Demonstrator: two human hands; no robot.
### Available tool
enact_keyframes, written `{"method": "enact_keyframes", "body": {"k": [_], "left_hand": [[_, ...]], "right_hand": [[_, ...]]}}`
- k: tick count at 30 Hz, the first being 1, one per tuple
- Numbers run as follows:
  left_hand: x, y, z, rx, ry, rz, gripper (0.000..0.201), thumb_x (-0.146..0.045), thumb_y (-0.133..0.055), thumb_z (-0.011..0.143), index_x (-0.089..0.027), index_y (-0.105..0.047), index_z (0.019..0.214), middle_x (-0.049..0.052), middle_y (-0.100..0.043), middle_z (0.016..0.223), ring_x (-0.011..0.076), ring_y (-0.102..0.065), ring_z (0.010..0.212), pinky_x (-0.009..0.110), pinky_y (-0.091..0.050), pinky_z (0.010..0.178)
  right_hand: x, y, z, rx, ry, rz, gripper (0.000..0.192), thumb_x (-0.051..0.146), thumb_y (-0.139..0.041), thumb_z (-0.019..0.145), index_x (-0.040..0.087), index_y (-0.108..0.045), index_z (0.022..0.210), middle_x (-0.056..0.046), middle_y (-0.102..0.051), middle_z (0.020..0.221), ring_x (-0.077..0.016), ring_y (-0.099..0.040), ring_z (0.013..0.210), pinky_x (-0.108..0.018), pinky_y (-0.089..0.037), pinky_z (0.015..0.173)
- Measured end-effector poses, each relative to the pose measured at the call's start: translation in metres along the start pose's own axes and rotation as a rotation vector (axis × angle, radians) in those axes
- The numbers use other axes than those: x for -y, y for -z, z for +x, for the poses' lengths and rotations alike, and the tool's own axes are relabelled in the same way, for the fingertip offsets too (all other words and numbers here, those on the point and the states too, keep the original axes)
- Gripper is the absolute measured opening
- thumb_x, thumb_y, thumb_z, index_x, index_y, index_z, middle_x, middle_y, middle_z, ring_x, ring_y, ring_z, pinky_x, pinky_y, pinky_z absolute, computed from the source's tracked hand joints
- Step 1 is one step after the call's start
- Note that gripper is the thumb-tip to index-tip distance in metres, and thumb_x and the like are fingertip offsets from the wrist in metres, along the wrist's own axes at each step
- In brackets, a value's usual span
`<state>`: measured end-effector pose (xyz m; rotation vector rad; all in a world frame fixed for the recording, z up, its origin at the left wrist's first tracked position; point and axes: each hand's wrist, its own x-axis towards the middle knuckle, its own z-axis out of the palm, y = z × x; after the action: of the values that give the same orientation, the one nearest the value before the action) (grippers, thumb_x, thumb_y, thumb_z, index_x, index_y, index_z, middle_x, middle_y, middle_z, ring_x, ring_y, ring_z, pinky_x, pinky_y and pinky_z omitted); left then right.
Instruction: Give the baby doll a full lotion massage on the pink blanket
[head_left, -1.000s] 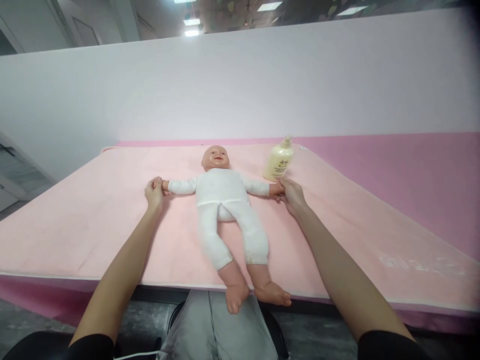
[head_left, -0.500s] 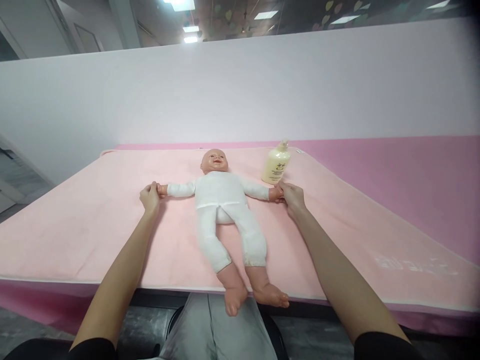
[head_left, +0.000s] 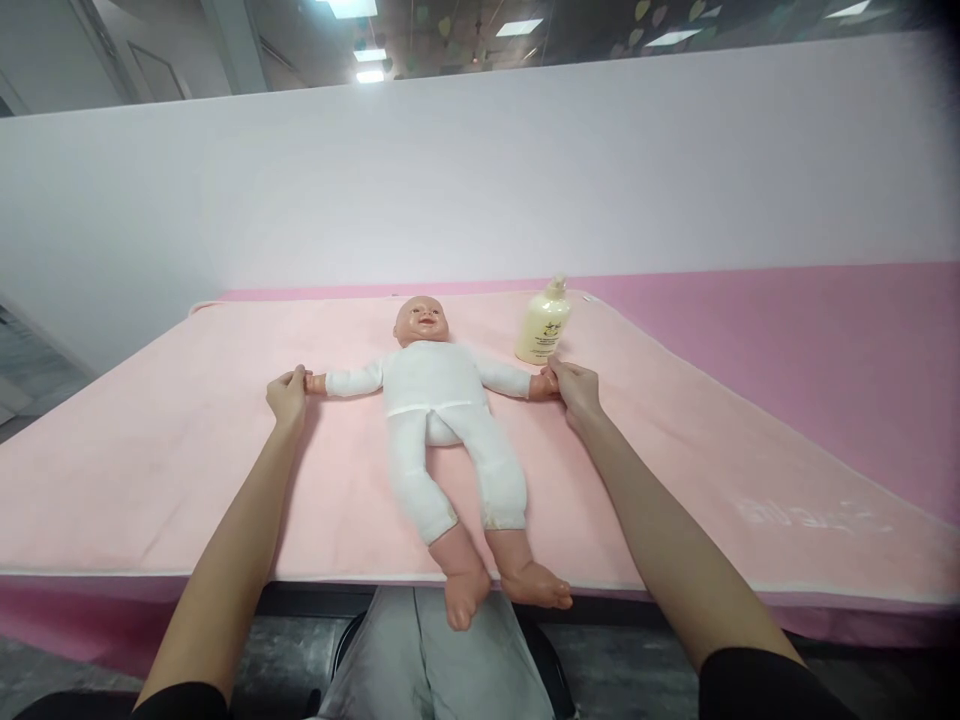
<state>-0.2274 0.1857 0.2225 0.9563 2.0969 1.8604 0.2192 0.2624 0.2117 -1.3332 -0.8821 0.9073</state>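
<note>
A baby doll (head_left: 439, 410) in a white suit lies on its back on a light pink blanket (head_left: 150, 450), arms spread wide, bare feet over the near edge. My left hand (head_left: 288, 397) pinches the tip of the doll's outstretched hand on the left. My right hand (head_left: 574, 385) grips the doll's other hand on the right. A cream pump bottle (head_left: 541, 325) stands upright just behind my right hand, close to it.
The blanket covers a table with a darker pink surface (head_left: 787, 340) stretching to the right. A pale wall (head_left: 480, 180) rises behind the table. My grey-trousered lap (head_left: 420, 660) is below the table's near edge.
Both hands have pulled slightly outward, so the doll's arms lie straighter. The view has shifted a little, moving the doll and bottle leftward in frame.
</note>
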Motion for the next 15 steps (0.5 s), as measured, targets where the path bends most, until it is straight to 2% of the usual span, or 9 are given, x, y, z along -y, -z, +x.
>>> {"method": "enact_keyframes", "body": {"k": [5, 8, 10, 12, 13, 15], "left_hand": [[0.003, 0.001, 0.001, 0.010, -0.027, 0.023, 0.024, -0.037, -0.063, 0.072, -0.017, -0.074, 0.078, 0.006, -0.072, 0.088, 0.0208, -0.064, 0.089, 0.034, -0.046, 0.085], [0.002, 0.001, 0.000, -0.055, -0.101, 0.072, 0.020, -0.037, -0.069, 0.069, -0.018, -0.072, 0.073, 0.006, -0.069, 0.105, 0.0223, -0.062, 0.098, 0.036, -0.045, 0.091], [-0.003, 0.001, -0.005, -0.117, -0.196, 0.096, 0.019, -0.037, -0.071, 0.068, -0.018, -0.071, 0.072, 0.006, -0.067, 0.110, 0.0218, -0.061, 0.100, 0.037, -0.044, 0.092], [-0.012, 0.000, -0.014, -0.160, -0.305, 0.098, 0.019, -0.037, -0.071, 0.070, -0.018, -0.069, 0.072, 0.006, -0.067, 0.103, 0.0202, -0.060, 0.097, 0.036, -0.043, 0.092], [-0.018, -0.001, -0.020, -0.167, -0.349, 0.094, 0.020, -0.038, -0.069, 0.072, -0.018, -0.068, 0.070, 0.005, -0.067, 0.095, 0.0196, -0.060, 0.094, 0.035, -0.044, 0.091], [-0.029, -0.002, -0.036, -0.139, -0.409, 0.080, 0.028, -0.041, -0.063, 0.078, -0.018, -0.063, 0.063, 0.004, -0.065, 0.078, 0.0192, -0.059, 0.087, 0.033, -0.045, 0.086]], "right_hand": [[0.002, 0.008, -0.001, -0.066, 0.118, -0.547, 0.032, 0.042, -0.053, 0.078, 0.018, -0.069, 0.066, -0.006, -0.068, 0.075, -0.0171, -0.055, 0.069, -0.029, -0.039, 0.067], [0.008, 0.012, -0.004, -0.115, 0.137, -0.760, 0.036, 0.045, -0.048, 0.081, 0.019, -0.071, 0.071, -0.009, -0.068, 0.078, -0.0198, -0.054, 0.070, -0.031, -0.036, 0.065], [0.009, 0.014, -0.007, -0.232, 0.203, -0.766, 0.035, 0.044, -0.046, 0.083, 0.019, -0.070, 0.077, -0.009, -0.068, 0.082, -0.0204, -0.055, 0.074, -0.031, -0.036, 0.066], [0.009, 0.018, -0.015, -0.326, 0.316, -0.709, 0.034, 0.042, -0.044, 0.085, 0.018, -0.068, 0.080, -0.008, -0.067, 0.082, -0.0195, -0.055, 0.075, -0.031, -0.038, 0.069], [0.007, 0.020, -0.021, -0.330, 0.370, -0.676, 0.034, 0.041, -0.042, 0.086, 0.018, -0.066, 0.081, -0.008, -0.066, 0.079, -0.0188, -0.055, 0.074, -0.031, -0.039, 0.070], [0.004, 0.025, -0.041, -0.238, 0.429, -0.618, 0.033, 0.039, -0.039, 0.088, 0.017, -0.063, 0.081, -0.005, -0.063, 0.070, -0.0170, -0.055, 0.067, -0.031, -0.041, 0.072]]}}
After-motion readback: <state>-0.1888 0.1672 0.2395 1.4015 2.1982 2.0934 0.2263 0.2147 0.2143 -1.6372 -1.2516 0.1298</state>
